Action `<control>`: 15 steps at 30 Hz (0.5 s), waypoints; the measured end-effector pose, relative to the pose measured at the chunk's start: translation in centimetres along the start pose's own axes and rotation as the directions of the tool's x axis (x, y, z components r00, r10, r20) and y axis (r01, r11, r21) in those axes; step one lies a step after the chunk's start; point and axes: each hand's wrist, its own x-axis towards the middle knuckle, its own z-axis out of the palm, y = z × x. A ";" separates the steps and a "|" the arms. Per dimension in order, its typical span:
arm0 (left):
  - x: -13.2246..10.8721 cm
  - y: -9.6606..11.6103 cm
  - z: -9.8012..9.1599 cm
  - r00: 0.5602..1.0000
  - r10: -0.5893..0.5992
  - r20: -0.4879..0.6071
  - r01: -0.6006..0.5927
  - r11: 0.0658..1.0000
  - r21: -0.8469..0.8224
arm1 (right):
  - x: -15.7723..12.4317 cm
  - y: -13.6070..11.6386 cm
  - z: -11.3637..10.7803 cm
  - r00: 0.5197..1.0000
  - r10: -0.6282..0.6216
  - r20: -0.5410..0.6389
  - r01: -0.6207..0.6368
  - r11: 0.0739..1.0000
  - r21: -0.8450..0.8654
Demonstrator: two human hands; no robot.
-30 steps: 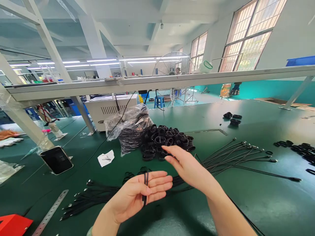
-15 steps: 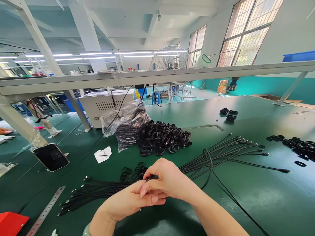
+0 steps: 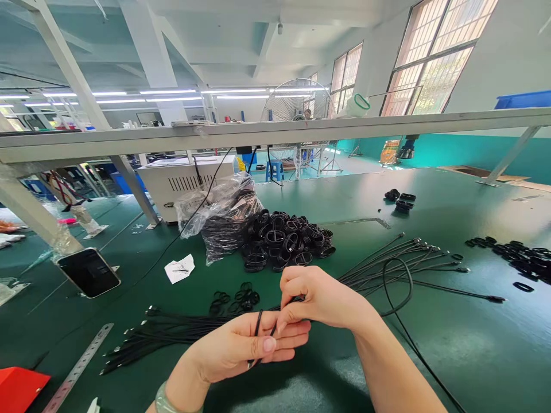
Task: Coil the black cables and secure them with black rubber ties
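Observation:
My left hand (image 3: 253, 341) lies palm up, its thumb pressed on a thin black cable (image 3: 258, 324) whose metal-tipped end pokes out below the thumb. Against its fingers, my right hand (image 3: 316, 298) pinches the same black strand between thumb and forefinger; whether a loose ring is in there too is hidden. Behind the wrists lies a bundle of black cables (image 3: 181, 328), its metal plugs fanned out at both ends. One cable loop (image 3: 407, 287) arches up right of my right hand. Small black rings (image 3: 245, 298) lie just beyond my left hand.
A heap of black rings (image 3: 288, 238) spills beside a clear plastic bag (image 3: 224, 229). More rings (image 3: 523, 261) lie at the right. A phone (image 3: 89, 272) leans on the shelf post, near a steel ruler (image 3: 80, 367) and a red object (image 3: 21, 390). A shelf beam (image 3: 275, 133) crosses above.
My right hand has moved right and slightly up, away from the left. My left hand has opened out somewhat, exposing the black strand. The cable loop has shifted right.

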 end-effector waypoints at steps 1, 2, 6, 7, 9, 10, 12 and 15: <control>0.1 -0.3 -0.3 1.000 0.012 0.005 -0.012 1.000 -0.002 | -0.1 0.0 0.0 0.999 -0.052 -0.006 0.052 0.999 0.014; 0.1 -0.6 -0.6 1.000 0.027 0.011 -0.027 1.000 -0.006 | -0.1 0.0 0.1 0.994 -0.106 -0.027 0.107 0.994 0.024; 0.3 -1.4 -1.2 0.997 0.075 0.034 -0.075 0.997 0.001 | -0.1 -1.0 0.8 0.952 -0.226 -0.208 0.239 0.970 0.040; 0.3 -1.4 -1.0 0.996 0.076 0.044 -0.076 0.997 0.011 | -0.1 -1.2 1.0 0.943 -0.223 -0.247 0.242 0.969 0.048; 0.3 -1.1 -0.4 0.997 0.059 0.056 -0.060 0.998 0.029 | 0.2 -1.3 1.3 0.934 -0.189 -0.302 0.225 0.970 0.089; 0.2 -0.9 0.1 0.998 0.043 0.053 -0.045 0.999 0.030 | 0.4 -1.2 1.5 0.934 -0.158 -0.321 0.206 0.971 0.120; 0.1 -0.4 1.0 0.999 0.029 0.024 -0.029 1.000 -0.001 | 1.2 -0.6 2.1 0.927 -0.061 -0.371 0.141 0.971 0.191; -0.2 0.3 1.6 0.989 0.121 -0.091 -0.132 0.982 -0.133 | 2.4 0.5 3.5 0.908 0.139 -0.396 -0.004 0.946 0.324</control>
